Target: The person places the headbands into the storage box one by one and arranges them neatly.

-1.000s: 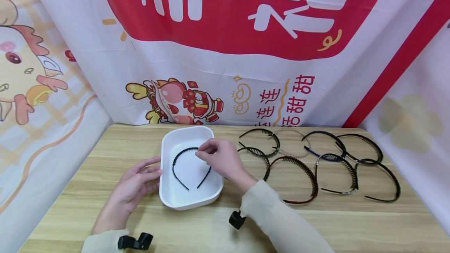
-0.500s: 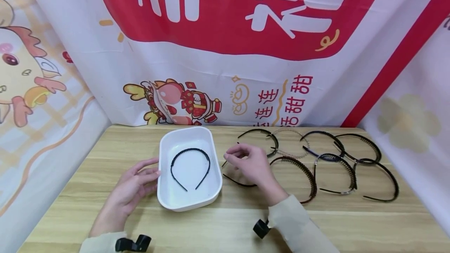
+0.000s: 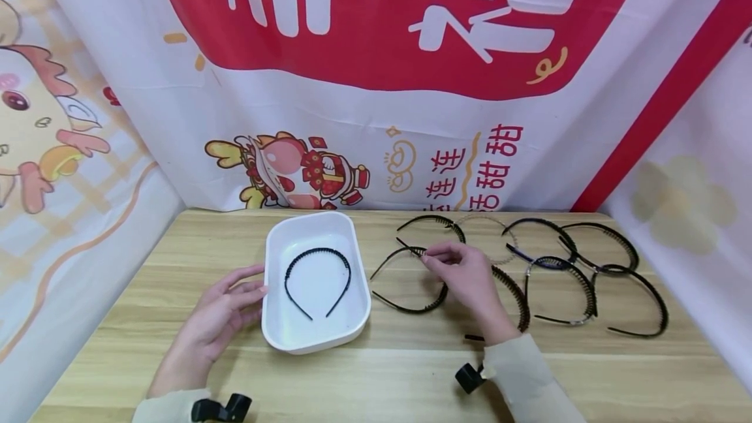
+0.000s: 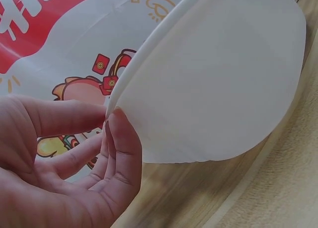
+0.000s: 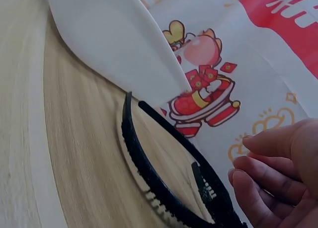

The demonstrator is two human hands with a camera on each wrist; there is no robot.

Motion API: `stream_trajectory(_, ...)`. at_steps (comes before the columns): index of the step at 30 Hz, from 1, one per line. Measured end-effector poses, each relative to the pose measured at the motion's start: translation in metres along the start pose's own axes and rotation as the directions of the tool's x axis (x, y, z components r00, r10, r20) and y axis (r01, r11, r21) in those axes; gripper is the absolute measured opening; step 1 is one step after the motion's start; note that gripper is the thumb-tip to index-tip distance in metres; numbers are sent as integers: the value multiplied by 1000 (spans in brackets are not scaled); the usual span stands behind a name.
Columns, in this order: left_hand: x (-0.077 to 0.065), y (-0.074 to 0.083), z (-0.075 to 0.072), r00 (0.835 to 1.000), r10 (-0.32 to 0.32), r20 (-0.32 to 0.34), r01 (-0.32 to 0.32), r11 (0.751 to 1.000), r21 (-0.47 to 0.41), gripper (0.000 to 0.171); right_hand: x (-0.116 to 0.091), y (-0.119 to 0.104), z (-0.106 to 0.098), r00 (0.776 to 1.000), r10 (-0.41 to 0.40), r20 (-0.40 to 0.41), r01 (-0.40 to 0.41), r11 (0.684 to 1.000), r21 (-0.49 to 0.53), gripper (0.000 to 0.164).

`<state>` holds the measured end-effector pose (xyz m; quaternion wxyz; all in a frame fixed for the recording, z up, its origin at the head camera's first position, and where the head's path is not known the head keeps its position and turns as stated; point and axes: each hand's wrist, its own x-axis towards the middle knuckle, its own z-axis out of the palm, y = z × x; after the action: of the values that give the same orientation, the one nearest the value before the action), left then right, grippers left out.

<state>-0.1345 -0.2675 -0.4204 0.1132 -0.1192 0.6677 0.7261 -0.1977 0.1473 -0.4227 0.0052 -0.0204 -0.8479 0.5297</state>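
At the left rim of a white plastic box [image 3: 320, 343], my left hand [image 3: 205, 318] pinches the edge between thumb and fingertip, as the left wrist view shows. A thin black toothed headband [image 3: 320, 250] lies flat in the box. My right hand [image 3: 461, 276] hovers over a black headband [image 3: 409, 311] on the table right of the box. In the right wrist view its loosely bent fingers [image 5: 268, 181] stay just apart from that black band and hold nothing. The right hand and forearm partly cover a dark reddish-brown toothed headband [image 3: 523, 305].
Farther right lie several headbands, some overlapping: a silver-marked black one [image 3: 592, 289], a dark blue one [image 3: 568, 240] and a plain black one [image 3: 664, 309]. A pale thin band [image 3: 516, 240] lies behind the right hand. A printed cloth [image 3: 376, 149] hangs behind the wooden table.
My right hand has withdrawn from the headband in the box and moved right, over the black headband on the table. The left hand stays at the box's rim.
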Motion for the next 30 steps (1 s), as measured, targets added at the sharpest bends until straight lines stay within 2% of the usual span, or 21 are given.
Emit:
stream_trajectory(8, -1, 1, 0, 1000, 17, 2, -17, 1000, -3, 46, 11, 6, -14, 997, -41, -64, 33, 991, -126, 24)
stream_trajectory(14, 0, -1, 0, 1000, 11, 6, -11, 1000, -10, 44, 17, 12, -16, 996, -71, -51, 61, 983, -176, 24)
stream_trajectory(20, 0, -3, 0, 1000, 7, 11, -7, 1000, -10, 43, 19, 17, -11, 990, -139, -33, 123, 948, -293, 21)
stream_trajectory(30, -1, -1, 0, 1000, 11, 9, -11, 1000, -8, 44, 20, 19, -8, 988, -149, -35, 122, 905, -407, 17)
